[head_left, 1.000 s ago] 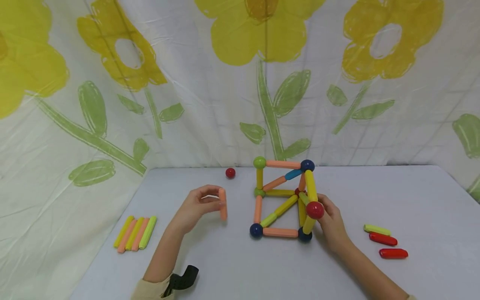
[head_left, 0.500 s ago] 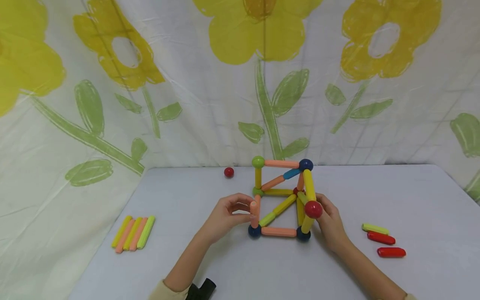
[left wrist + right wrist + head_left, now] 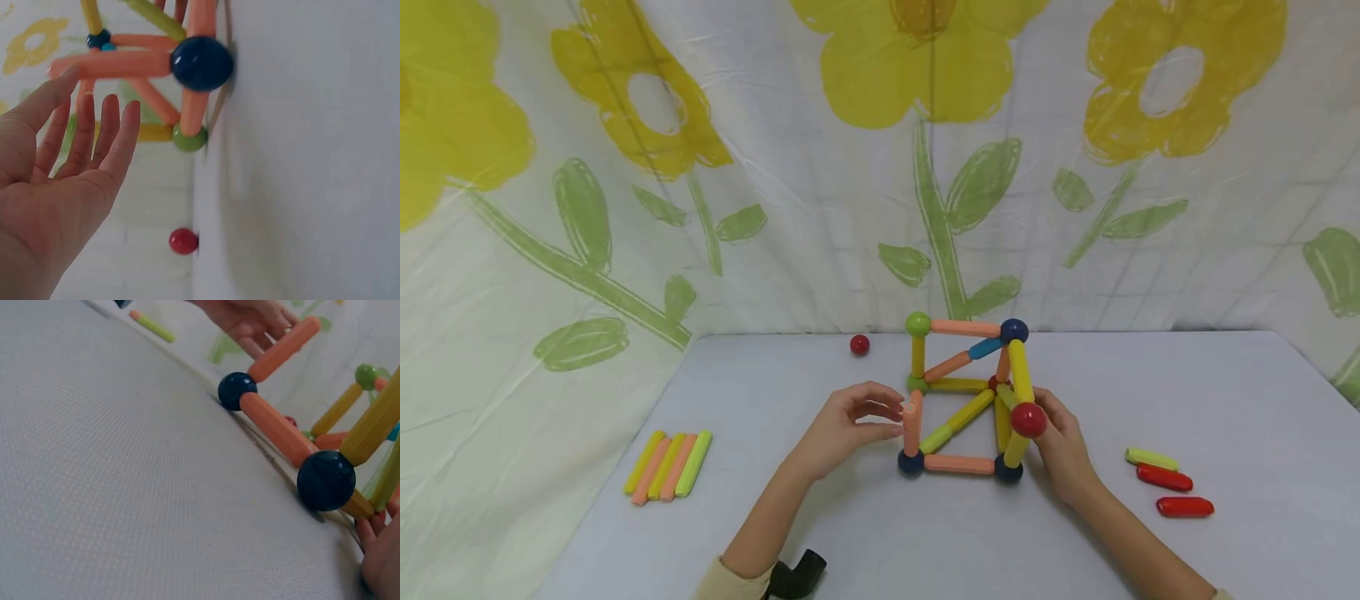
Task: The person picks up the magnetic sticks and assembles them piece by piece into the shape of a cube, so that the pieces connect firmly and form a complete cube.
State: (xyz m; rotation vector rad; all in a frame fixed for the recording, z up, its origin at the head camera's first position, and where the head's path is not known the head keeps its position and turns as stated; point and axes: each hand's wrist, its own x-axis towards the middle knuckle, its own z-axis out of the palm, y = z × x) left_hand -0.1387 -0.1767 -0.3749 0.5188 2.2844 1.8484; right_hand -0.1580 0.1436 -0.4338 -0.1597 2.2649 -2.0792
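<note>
A cube-like frame of magnetic sticks and balls (image 3: pixel 958 465) stands on the table. At its front left corner, an orange stick (image 3: pixel 912 432) rises upright from a dark blue ball (image 3: pixel 911 462). My left hand (image 3: pixel 857 425) is beside that stick with fingers spread and loosely bent; in the left wrist view the thumb tip overlaps the stick's free end. My right hand (image 3: pixel 1063 446) holds the frame's right side, low behind the front yellow stick (image 3: pixel 1017 448) and red ball (image 3: pixel 1028 420); its fingertips are partly hidden. In the right wrist view, right-hand fingers (image 3: pixel 367 532) meet the frame's lower sticks.
A row of yellow, orange and light green sticks (image 3: pixel 668 467) lies at the left. One light green stick (image 3: pixel 1152 458) and two red sticks (image 3: pixel 1184 507) lie at the right. A loose red ball (image 3: pixel 860 344) sits near the back edge, before a flowered curtain (image 3: pixel 820 250).
My left hand has carried the orange stick right and set it upright on the front left blue ball, then let go and eased slightly back. The right hand has stayed put.
</note>
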